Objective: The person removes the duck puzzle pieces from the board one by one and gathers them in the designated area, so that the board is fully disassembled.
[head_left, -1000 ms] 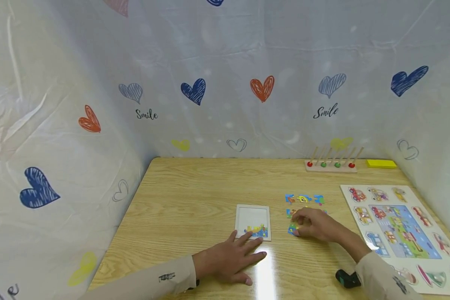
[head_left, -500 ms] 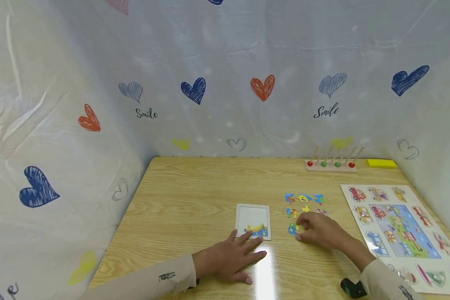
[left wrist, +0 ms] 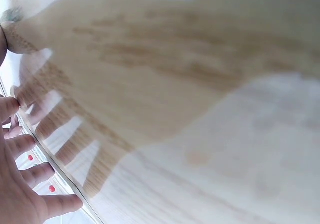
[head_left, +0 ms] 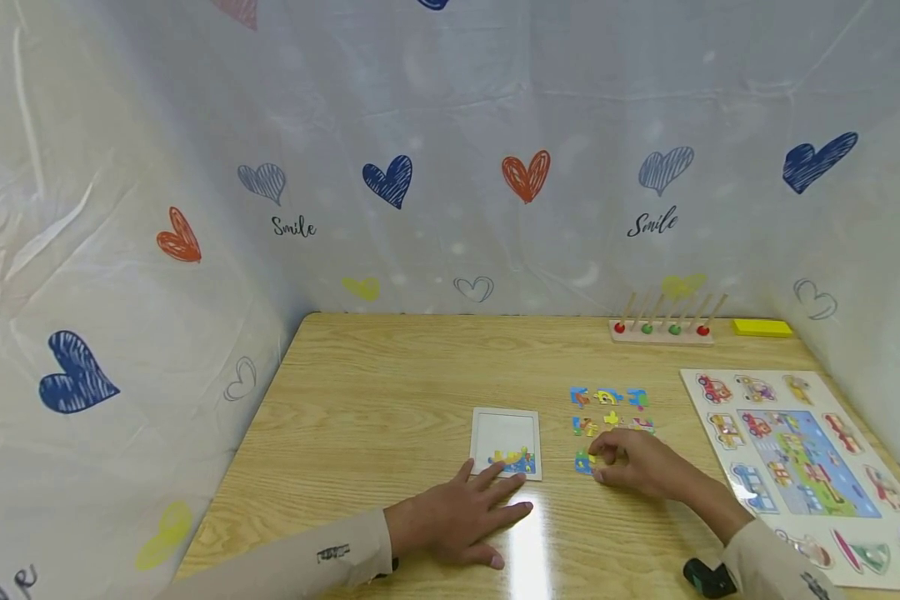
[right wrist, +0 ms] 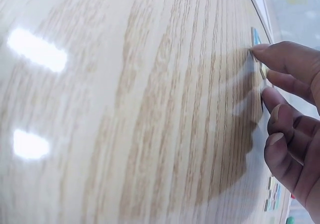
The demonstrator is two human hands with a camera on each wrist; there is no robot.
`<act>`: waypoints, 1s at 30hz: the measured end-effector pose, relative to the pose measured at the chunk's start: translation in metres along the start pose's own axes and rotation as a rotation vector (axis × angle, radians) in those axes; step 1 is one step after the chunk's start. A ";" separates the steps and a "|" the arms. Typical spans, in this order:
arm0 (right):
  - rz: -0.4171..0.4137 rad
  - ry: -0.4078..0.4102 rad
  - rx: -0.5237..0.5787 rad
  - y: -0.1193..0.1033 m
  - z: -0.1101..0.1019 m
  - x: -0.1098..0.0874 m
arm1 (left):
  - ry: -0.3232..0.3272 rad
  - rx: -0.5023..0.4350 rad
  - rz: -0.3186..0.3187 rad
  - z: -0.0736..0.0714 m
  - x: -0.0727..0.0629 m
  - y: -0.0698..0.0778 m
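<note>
My left hand (head_left: 461,521) lies with its fingers spread. Its fingertips rest at the near edge of a white puzzle frame (head_left: 504,427), where joined blue and yellow puzzle pieces (head_left: 521,461) fill the lower right part. My right hand (head_left: 637,467) is over the nearest row of loose pieces, thumb and forefinger bent around a small jigsaw piece (right wrist: 263,73) that they mostly hide. Just left of those fingers lies a blue and green jigsaw piece (head_left: 582,462). Beyond the hand are more loose pieces, among them a yellow one (head_left: 610,418) and a blue and yellow one (head_left: 608,397).
At the right lies a large vehicle puzzle board (head_left: 813,458). A wooden peg stand (head_left: 662,333) with red and green beads and a yellow block (head_left: 762,327) are at the table's back edge. A black object (head_left: 708,577) sits by the right sleeve. Printed curtains (head_left: 450,242) surround the table.
My right hand has shifted slightly right and nearer, off the blue and green piece, which now shows more. The yellow piece behind has come into sight. The left hand stays put.
</note>
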State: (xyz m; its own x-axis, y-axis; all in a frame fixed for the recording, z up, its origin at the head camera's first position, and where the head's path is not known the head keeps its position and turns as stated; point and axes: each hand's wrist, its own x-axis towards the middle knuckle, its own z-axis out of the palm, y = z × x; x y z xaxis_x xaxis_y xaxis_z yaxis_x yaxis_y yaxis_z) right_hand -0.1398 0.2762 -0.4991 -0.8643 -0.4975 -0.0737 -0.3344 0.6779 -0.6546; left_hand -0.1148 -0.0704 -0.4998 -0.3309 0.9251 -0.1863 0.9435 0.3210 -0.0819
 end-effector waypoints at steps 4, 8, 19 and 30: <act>-0.013 -0.001 0.001 0.001 0.000 0.000 | 0.003 -0.002 0.003 -0.001 -0.001 0.000; -0.013 -0.003 0.006 0.002 0.001 -0.001 | -0.004 -0.006 0.002 -0.001 -0.001 0.001; -0.016 -0.018 -0.001 0.000 -0.003 -0.001 | -0.009 -0.011 0.003 -0.001 -0.001 -0.001; -0.038 0.015 -0.039 -0.005 -0.004 0.006 | -0.026 -0.022 -0.003 0.001 -0.001 0.000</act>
State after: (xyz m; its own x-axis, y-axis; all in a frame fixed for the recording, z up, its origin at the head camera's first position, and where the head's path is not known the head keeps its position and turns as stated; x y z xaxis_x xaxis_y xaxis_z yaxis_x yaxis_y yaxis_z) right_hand -0.1444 0.2720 -0.4932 -0.8562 -0.5153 -0.0377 -0.3813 0.6795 -0.6268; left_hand -0.1146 -0.0712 -0.5005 -0.3334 0.9188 -0.2113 0.9427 0.3279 -0.0613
